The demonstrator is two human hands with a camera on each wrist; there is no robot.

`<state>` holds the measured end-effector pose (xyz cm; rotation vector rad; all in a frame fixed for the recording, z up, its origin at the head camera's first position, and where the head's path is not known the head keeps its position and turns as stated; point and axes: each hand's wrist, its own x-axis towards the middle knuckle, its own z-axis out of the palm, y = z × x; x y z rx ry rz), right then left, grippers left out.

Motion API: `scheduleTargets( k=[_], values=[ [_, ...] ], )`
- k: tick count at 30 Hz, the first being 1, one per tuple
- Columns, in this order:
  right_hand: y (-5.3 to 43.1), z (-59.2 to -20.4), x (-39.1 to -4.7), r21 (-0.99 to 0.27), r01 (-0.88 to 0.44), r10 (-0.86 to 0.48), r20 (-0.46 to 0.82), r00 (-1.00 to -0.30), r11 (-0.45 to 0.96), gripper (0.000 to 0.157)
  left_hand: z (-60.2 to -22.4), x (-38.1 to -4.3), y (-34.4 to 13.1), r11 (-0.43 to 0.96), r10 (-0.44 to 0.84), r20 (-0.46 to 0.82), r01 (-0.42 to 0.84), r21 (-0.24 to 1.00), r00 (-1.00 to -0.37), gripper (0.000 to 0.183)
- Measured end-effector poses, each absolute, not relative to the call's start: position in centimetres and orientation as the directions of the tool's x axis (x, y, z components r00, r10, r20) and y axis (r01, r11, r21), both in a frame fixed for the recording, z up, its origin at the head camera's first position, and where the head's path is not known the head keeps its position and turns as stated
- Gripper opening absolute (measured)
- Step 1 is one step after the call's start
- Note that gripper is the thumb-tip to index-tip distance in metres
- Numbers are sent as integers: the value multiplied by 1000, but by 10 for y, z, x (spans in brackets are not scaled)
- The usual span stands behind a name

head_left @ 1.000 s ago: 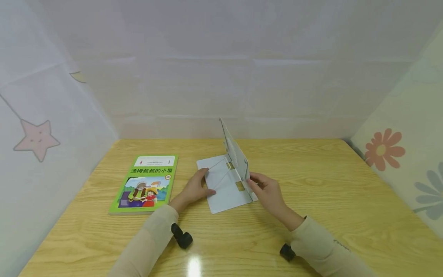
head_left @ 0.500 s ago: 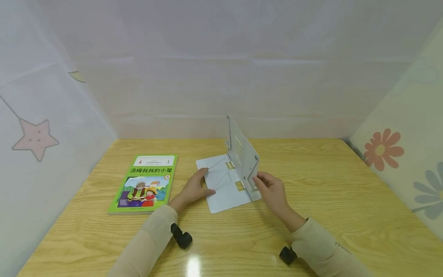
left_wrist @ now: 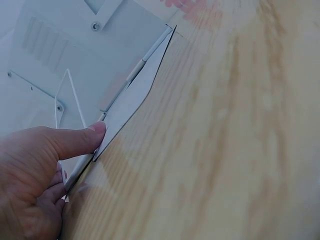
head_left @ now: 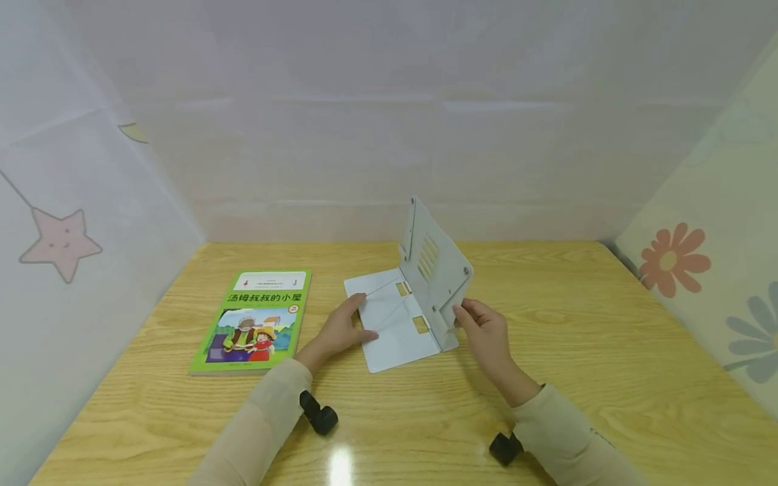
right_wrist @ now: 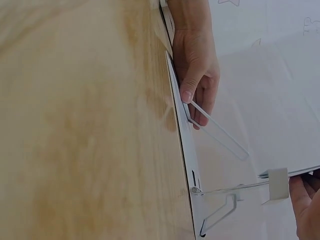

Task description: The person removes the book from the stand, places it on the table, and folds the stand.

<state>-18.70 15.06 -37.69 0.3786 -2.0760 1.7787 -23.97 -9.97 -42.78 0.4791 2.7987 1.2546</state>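
A white folding book stand [head_left: 439, 260] stands on the table, its slotted panel raised and leaning right from a flat base plate [head_left: 398, 344]. My left hand [head_left: 340, 332] holds the base's left edge, thumb and fingers spread along it. Under that thumb, a thin wire prop [right_wrist: 222, 130] rises off the base in the right wrist view. At the panel's lower right edge, my right hand [head_left: 486, 334] pinches the stand between thumb and fingers. From the left wrist, the left thumb [left_wrist: 82, 141] presses the plate edge; some fingertips are hidden.
A green-covered picture book [head_left: 252, 324] lies flat to the left of the stand. Behind the wooden table [head_left: 595, 324] hangs a pale cloth backdrop [head_left: 340, 155], with more printed cloth at both sides.
The stand's panel has swung to the right, showing more of its slotted face. My right hand has shifted slightly right with it. My left hand has stayed on the base.
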Motion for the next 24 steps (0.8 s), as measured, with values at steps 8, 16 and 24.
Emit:
scheduleTargets(
  k=[8,16,24],
  values=[
    [150,-371,-185,-905,-397,66,411,-909,155,14,-429,-241,-99,624,291,84,255,739,-953,79],
    [144,-359,-178,-905,-388,75,405,-911,174,13,-427,-241,-98,629,299,59,243,739,-952,80],
    [150,-376,-188,-907,-392,69,406,-911,157,13,-427,-240,-97,633,301,64,249,733,-951,80]
  ],
)
